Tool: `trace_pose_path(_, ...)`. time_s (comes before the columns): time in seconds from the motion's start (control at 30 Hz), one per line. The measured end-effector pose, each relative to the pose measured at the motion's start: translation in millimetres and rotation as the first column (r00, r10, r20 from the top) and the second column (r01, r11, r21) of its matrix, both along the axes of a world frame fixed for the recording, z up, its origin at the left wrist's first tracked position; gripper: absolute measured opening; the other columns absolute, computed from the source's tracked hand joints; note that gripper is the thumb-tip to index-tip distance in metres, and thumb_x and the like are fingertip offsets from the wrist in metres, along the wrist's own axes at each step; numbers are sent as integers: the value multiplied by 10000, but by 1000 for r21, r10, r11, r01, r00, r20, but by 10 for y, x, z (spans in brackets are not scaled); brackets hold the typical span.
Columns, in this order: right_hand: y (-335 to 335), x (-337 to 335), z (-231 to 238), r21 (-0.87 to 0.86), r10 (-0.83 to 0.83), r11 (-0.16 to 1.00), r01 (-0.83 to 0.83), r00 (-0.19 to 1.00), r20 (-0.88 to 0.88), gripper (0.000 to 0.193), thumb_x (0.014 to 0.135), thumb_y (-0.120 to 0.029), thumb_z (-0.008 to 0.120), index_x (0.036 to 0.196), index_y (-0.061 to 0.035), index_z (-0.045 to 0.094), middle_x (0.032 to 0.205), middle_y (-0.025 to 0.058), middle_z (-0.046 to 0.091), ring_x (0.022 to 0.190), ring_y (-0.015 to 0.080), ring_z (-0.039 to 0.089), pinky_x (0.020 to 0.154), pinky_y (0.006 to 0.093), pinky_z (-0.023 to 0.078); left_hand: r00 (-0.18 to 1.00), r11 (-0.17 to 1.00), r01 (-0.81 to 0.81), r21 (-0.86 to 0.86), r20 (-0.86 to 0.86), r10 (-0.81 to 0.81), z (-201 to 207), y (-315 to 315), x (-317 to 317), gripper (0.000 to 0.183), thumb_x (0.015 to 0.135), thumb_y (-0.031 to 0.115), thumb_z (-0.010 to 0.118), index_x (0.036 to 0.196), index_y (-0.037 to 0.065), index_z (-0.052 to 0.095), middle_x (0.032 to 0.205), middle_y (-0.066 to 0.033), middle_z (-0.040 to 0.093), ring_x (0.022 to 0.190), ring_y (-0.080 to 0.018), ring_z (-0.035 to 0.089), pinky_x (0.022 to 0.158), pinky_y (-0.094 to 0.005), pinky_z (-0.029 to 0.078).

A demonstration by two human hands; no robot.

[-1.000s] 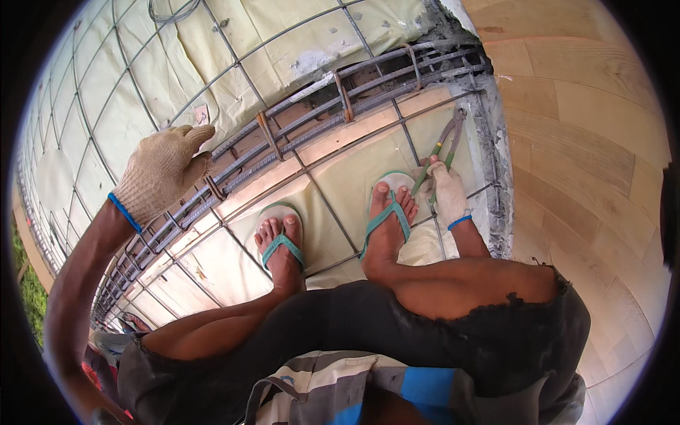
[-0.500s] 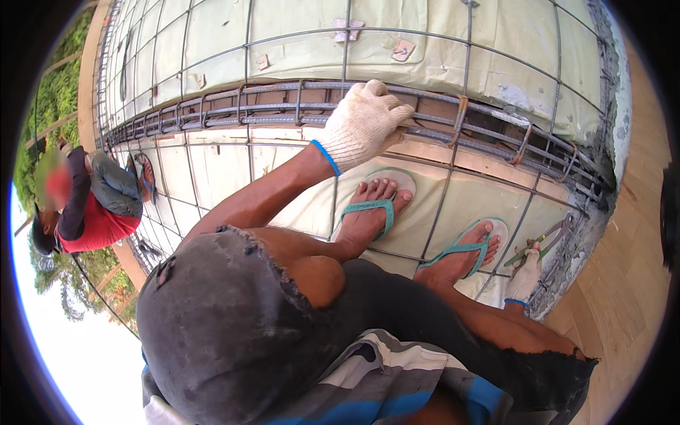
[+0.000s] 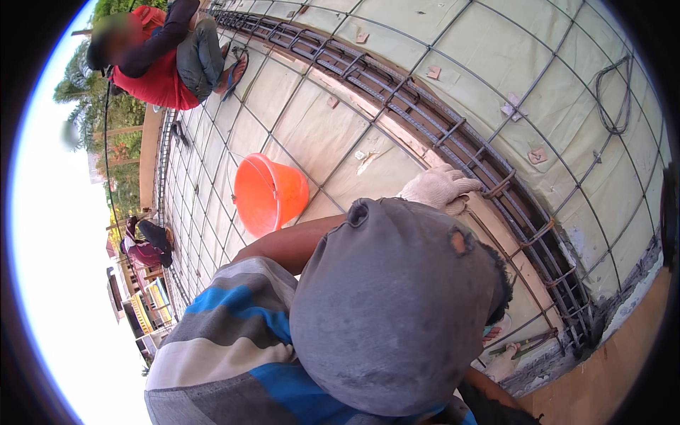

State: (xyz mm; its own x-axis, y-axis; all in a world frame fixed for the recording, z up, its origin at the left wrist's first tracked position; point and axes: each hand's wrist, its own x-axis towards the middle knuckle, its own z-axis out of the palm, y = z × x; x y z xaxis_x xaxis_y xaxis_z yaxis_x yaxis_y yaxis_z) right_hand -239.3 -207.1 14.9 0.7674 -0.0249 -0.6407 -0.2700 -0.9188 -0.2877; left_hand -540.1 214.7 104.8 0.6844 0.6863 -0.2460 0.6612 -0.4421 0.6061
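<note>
My left hand, in an off-white knitted glove, rests at the near edge of the long rebar cage. Its fingers are bent and pressed together beside a bar and the pale wooden strip. Whatever lies under the fingertips is hidden. Low on the right, my gloved right hand is closed around green-handled pincers, which lie low over the mesh near the cage's end. Dark grey worn cloth covers much of the space between both hands.
An orange bucket stands on the rebar mesh to the left. A person in red squats at the far left, with another person farther off. A wire coil lies across the cage. Rough concrete edges the right side.
The view has turned, bringing the orange bucket and wire coil in. My left hand has shifted from the top of the cage to its near edge. My right hand still grips the pincers.
</note>
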Motion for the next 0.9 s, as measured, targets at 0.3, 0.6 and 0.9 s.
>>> trace_pose_path(0.3, -116, 17, 230, -59, 123, 992, -110, 932, 341, 537, 940, -253, 685, 1381, 39, 590, 1176, 219, 686, 1068, 389, 653, 947, 436, 509, 899, 928, -352, -126, -323, 297, -231, -179, -1060, 457, 977, 297, 621, 1412, 156, 616, 1247, -140, 708, 1189, -370, 664, 969, -490, 552)
trace_pose_path(0.6, 382, -8, 573, -106, 273, 958, -268, 723, 634, 472, 866, -114, 712, 1317, 4, 637, 1339, 234, 604, 1268, 422, 573, 1075, 473, 465, 980, 974, -197, -109, -42, 193, -399, 202, -685, 443, 940, 158, 693, 1371, 70, 640, 1104, -139, 719, 1060, -308, 708, 893, -442, 569)
trace_pose_path(0.9, 2092, 745, 1460, 97, 428, 580, -809, 404, 808, 364, 808, 70, 768, 1139, -64, 695, 1130, 143, 697, 1063, 348, 678, 885, 419, 558, 955, 887, 274, 372, 4, -297, -185, 1613, 1572, 561, 983, 269, 653, 1469, 18, 532, 1286, -251, 647, 1191, -432, 623, 1006, -514, 526)
